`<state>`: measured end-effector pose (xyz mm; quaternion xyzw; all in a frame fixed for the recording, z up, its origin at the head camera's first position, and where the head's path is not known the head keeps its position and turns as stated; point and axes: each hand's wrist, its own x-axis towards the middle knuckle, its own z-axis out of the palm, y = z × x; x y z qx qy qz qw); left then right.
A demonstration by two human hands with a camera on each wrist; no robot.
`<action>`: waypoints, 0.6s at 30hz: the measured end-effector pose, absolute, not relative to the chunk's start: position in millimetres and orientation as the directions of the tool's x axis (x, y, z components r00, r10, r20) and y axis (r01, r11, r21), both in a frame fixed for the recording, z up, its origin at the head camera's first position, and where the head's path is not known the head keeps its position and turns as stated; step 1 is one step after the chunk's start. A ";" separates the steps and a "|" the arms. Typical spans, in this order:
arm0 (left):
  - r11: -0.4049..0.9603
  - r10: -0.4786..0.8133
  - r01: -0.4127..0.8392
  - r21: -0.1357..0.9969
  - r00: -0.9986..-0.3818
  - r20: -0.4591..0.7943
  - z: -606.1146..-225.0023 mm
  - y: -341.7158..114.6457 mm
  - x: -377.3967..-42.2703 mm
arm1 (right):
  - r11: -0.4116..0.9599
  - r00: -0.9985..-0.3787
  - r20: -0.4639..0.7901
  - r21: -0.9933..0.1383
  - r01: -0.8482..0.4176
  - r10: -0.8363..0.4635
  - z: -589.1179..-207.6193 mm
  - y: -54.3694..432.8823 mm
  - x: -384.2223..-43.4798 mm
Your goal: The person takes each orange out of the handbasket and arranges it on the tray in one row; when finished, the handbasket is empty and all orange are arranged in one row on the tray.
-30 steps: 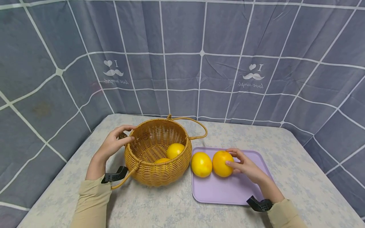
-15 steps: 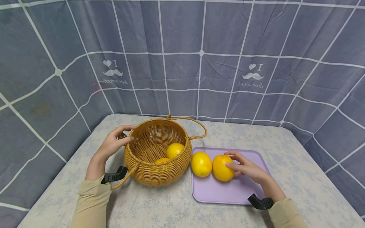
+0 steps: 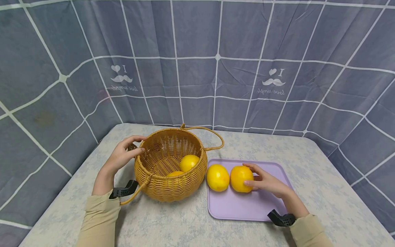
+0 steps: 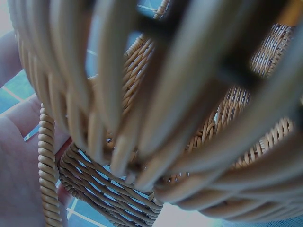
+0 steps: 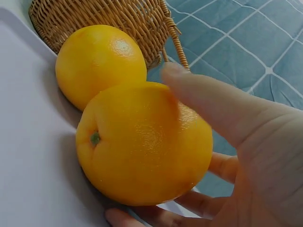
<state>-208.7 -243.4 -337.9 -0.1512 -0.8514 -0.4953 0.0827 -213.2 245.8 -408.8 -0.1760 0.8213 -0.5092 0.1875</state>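
Observation:
In the head view, my left hand (image 3: 121, 155) holds the left rim of a round wicker basket (image 3: 172, 187), thumb at the near part of the rim and fingers farther back. The left wrist view is filled by the blurred weave (image 4: 137, 94), with part of the hand at its left edge. My right hand (image 3: 267, 181) grips an orange (image 3: 240, 179) from its right side on a lilac tray (image 3: 240, 209). In the right wrist view, the thumb lies over the orange, fingers curl beneath, and its stem end faces left. A second orange (image 3: 217, 177) sits beside it, near the basket.
Inside the basket lie two oranges, one (image 3: 189, 163) at the right and another (image 3: 175, 174) partly hidden by the near rim. One basket handle (image 3: 216, 137) sticks out to the right, the other (image 3: 135, 195) toward the left wrist. A grey-blue checked curtain (image 3: 197, 79) stands behind the table (image 3: 166, 223).
The orange under my right hand shifts slightly toward me, then back, turning a little. The right thumb sits lower on it now. My left hand and the basket stay in place.

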 end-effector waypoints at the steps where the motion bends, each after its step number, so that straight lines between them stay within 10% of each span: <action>1: 0.469 0.175 0.340 0.815 -0.940 0.291 -342.1 -245.7 -212.0 | 0.414 -0.863 -0.125 -0.904 -0.104 -0.490 -409.2 246.0 -213.2; 18: 0.468 0.169 0.338 0.817 -0.941 0.292 -358.3 -255.1 -224.6 | 0.447 -0.860 -0.148 -0.889 -0.101 -0.489 -408.9 241.1 -210.5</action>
